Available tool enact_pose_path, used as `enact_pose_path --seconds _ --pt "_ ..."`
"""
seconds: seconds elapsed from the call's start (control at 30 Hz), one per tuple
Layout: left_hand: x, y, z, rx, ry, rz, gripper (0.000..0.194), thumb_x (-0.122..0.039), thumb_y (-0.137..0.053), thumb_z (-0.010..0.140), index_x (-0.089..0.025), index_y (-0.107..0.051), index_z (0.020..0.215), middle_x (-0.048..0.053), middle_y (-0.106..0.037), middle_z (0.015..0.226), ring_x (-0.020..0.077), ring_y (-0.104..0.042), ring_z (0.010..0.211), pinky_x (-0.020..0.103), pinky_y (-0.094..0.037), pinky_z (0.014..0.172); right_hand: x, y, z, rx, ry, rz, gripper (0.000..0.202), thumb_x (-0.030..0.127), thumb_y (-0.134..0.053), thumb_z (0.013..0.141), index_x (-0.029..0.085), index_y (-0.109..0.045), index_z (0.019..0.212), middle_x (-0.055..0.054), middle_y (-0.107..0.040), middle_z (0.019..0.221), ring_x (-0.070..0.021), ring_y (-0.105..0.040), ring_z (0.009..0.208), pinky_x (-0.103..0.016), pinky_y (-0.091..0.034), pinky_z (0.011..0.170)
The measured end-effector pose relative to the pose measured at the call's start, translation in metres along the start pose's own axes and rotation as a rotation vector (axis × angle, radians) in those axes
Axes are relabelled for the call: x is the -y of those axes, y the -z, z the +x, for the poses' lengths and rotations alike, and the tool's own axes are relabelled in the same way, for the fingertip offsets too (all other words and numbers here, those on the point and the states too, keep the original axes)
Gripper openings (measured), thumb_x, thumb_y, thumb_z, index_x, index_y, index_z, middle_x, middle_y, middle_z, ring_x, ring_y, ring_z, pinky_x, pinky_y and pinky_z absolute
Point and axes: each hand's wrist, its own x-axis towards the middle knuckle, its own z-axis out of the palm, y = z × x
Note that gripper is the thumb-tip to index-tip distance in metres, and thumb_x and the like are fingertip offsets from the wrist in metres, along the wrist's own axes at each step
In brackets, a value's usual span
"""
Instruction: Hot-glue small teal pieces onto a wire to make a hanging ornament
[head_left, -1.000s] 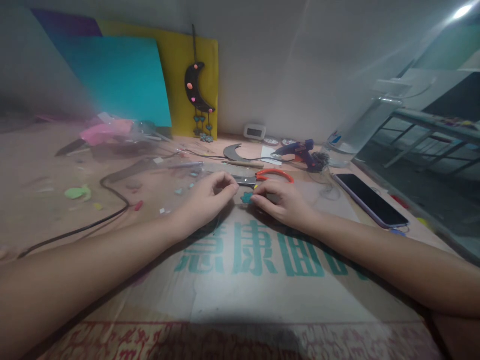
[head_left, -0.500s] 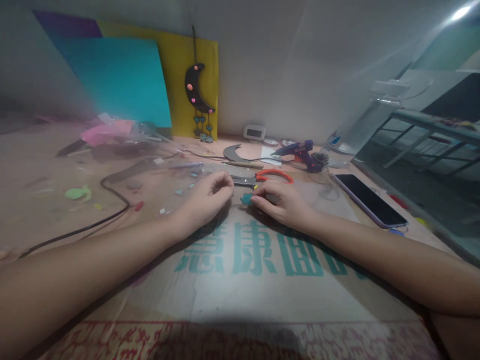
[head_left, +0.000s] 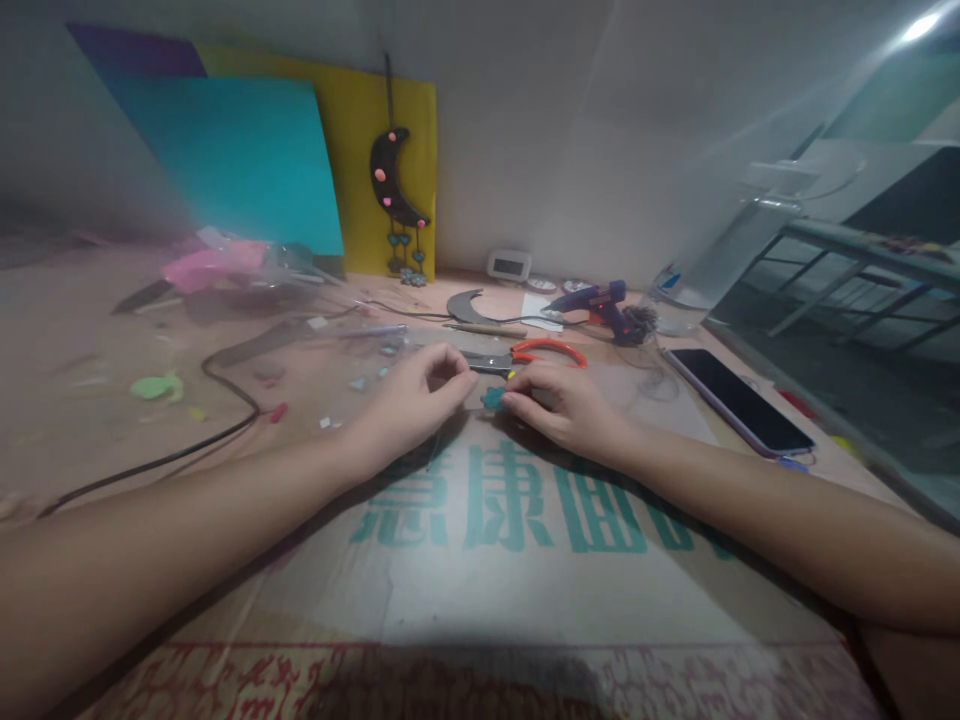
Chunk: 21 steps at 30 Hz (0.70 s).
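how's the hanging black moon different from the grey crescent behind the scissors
The black moon hangs upright against the yellow sheet; the grey crescent lies flat. The black moon carries pink dots, while the grey crescent looks plain. Small charms dangle below the black moon; none show on the grey crescent. Both share a curved crescent shape.

1. A small piece (head_left: 492,398) is held in the right hand (head_left: 570,408), right of the left hand (head_left: 416,405).
2. Scissors (head_left: 496,362) are laid behind both.
3. Behind them, a crescent (head_left: 459,306) is placed left of a glue gun (head_left: 602,302).
4. A phone (head_left: 739,400) is set rightward, before a bottle (head_left: 709,265).
5. A moon ornament (head_left: 385,180) is placed before a sheet (head_left: 352,170), rear left.
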Motion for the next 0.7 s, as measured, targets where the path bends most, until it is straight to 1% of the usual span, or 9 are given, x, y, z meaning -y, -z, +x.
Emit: enact_pose_path --seconds 0.1,0.23,0.33,0.4,0.5,0.57,0.7 --pt "-0.0009 0.0002 -0.0009 0.016 -0.002 0.022 0.024 -0.037 -0.05 0.087 -0.02 -0.049 0.071 -0.001 -0.055 0.068 0.0148 -0.052 0.067 0.028 -0.039 0.064 0.0002 0.0002 0.0001 0.001 0.004 0.0 0.016 0.026 -0.058 0.089 0.016 -0.064 0.078 -0.003 -0.067 0.072 -0.0134 -0.059 0.067 -0.024 -0.045 0.064" --pt "0.0024 0.0001 -0.0017 0.048 0.011 0.024 0.031 -0.042 -0.045 0.092 -0.02 -0.052 0.07 -0.004 -0.049 0.056 0.0134 -0.047 0.056 0.026 -0.036 0.055 -0.0001 0.0002 -0.0001 -0.002 0.003 0.007 0.016 0.027 -0.058 0.09 0.016 -0.064 0.079 -0.003 -0.067 0.073 -0.0135 -0.059 0.067 -0.025 -0.045 0.064" --pt "0.0048 0.0002 -0.001 0.065 0.026 0.046 0.037 -0.044 -0.04 0.094 -0.019 -0.055 0.071 -0.004 -0.047 0.051 0.0137 -0.047 0.053 0.026 -0.036 0.054 -0.0006 0.0004 -0.0004 0.0 -0.001 0.009 0.016 0.027 -0.058 0.09 0.017 -0.064 0.079 -0.003 -0.067 0.074 -0.0139 -0.06 0.068 -0.025 -0.046 0.065" --pt "0.0056 0.0006 -0.0002 0.055 0.018 0.071 0.035 -0.043 -0.042 0.093 -0.019 -0.058 0.073 -0.003 -0.053 0.056 0.0143 -0.051 0.057 0.026 -0.039 0.057 -0.0009 0.0006 -0.0005 -0.01 0.004 0.01 0.017 0.027 -0.057 0.09 0.017 -0.064 0.078 -0.003 -0.067 0.073 -0.0142 -0.06 0.069 -0.025 -0.046 0.066" --pt "0.0058 0.001 0.0008 0.033 -0.028 0.101 0.023 -0.038 -0.053 0.088 -0.019 -0.063 0.081 0.0 -0.065 0.074 0.0164 -0.059 0.072 0.027 -0.044 0.068 -0.0006 0.0015 -0.0006 -0.028 0.003 0.018 0.016 0.027 -0.058 0.089 0.017 -0.064 0.078 -0.003 -0.068 0.074 -0.0148 -0.061 0.07 -0.026 -0.047 0.067" --pt "0.0053 0.0009 0.001 0.033 -0.04 0.11 0.018 -0.036 -0.059 0.085 -0.019 -0.065 0.085 0.001 -0.068 0.084 0.0174 -0.061 0.079 0.027 -0.045 0.072 0.0003 0.0023 -0.0006 -0.037 -0.004 0.032 0.016 0.027 -0.057 0.09 0.017 -0.064 0.079 -0.003 -0.068 0.075 -0.0153 -0.062 0.071 -0.027 -0.047 0.068" --pt "0.0035 0.0001 0.0005 0.087 -0.008 0.129 0.02 -0.036 -0.06 0.083 -0.018 -0.064 0.08 0.002 -0.069 0.08 0.0174 -0.06 0.076 0.027 -0.044 0.068 0.0023 0.0034 -0.001 -0.046 -0.02 0.05 0.018 0.028 -0.056 0.091 0.018 -0.063 0.078 -0.003 -0.067 0.074 -0.0144 -0.06 0.069 -0.026 -0.047 0.066"
